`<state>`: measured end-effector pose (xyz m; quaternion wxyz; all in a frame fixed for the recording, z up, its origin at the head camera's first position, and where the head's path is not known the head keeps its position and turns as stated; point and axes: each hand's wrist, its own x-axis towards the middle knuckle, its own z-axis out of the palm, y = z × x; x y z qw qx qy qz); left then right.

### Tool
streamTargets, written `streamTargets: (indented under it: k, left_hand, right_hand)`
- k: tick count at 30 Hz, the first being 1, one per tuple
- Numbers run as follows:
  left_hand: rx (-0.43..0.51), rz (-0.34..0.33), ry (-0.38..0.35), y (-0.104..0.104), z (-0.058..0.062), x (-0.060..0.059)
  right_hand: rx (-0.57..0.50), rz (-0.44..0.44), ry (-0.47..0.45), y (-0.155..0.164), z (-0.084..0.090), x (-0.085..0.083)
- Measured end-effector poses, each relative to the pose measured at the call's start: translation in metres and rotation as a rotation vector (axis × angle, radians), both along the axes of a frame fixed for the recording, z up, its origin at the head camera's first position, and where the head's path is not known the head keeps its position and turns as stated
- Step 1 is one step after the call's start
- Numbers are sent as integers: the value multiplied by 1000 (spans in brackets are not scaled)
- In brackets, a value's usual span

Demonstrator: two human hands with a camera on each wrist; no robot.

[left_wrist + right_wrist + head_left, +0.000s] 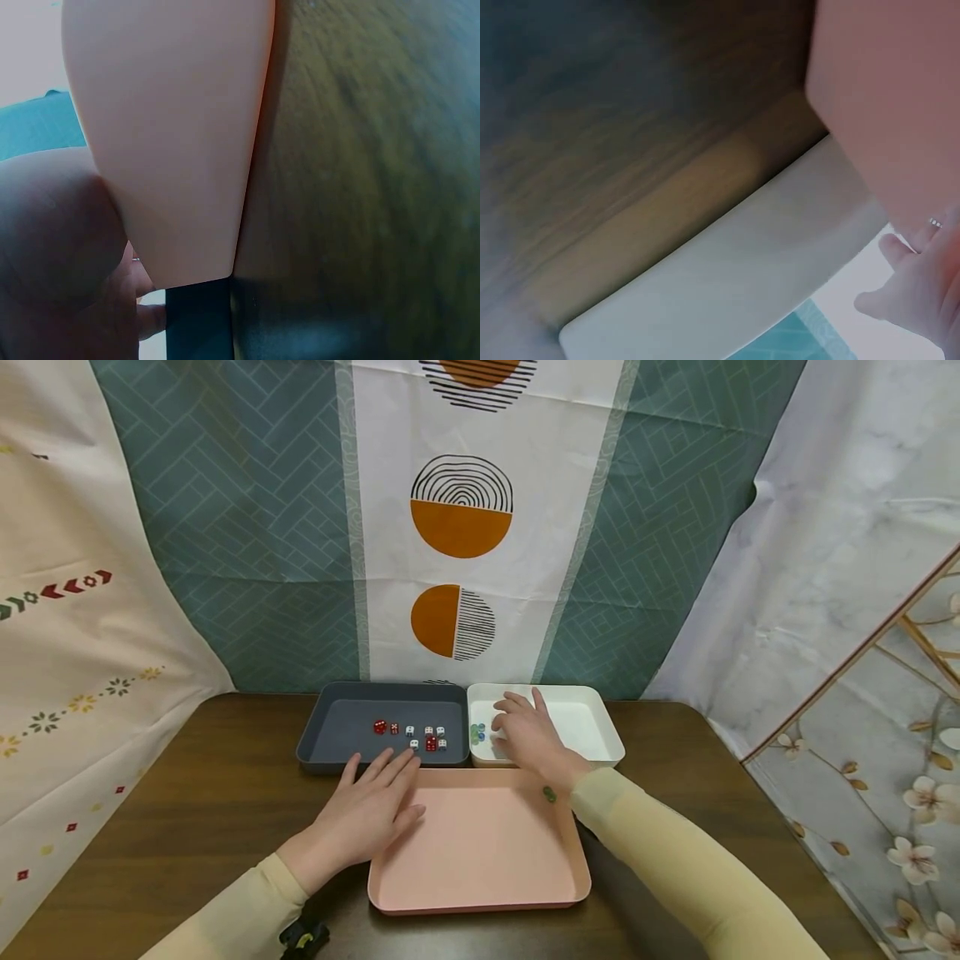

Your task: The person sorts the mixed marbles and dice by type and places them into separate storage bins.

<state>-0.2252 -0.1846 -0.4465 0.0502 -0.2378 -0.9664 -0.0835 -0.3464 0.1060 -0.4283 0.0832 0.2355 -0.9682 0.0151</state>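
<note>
My left hand [367, 810] lies with straight, spread fingers over the left rim of the pink tray [480, 852]. Its fingertips reach the front edge of the dark grey tray [341, 727], where several red dice [380, 727] and white dice [414, 745] lie. Over the white tray [592, 727] is my right hand [528, 735], its fingers extended and apart, with nothing visible in them. Small translucent green and blue pieces [477, 733] sit just left of its fingertips. Dark green pieces [550, 794] rest at the pink tray's upper right, beside the right wrist.
The dark and white trays stand side by side at the back of the brown wooden table [225, 793], against a patterned curtain [247, 527]. The pink tray sits in front of them. A black strap-like object [303, 937] shows below the left sleeve.
</note>
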Motion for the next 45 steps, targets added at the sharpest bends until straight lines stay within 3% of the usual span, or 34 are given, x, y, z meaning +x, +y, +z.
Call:
streamTargets:
  k: [11, 23, 45]
  left_hand:
    - [4, -4, 10, 0, -1, 1]
    - [14, -15, 8, 1, 2, 2]
    - [13, -12, 4, 1, 1, 2]
  right_hand:
    - [-32, 24, 50, 24, 11, 15]
    - [-62, 78, 85, 35, 21, 44]
    - [-86, 170, 213, 62, 22, 85]
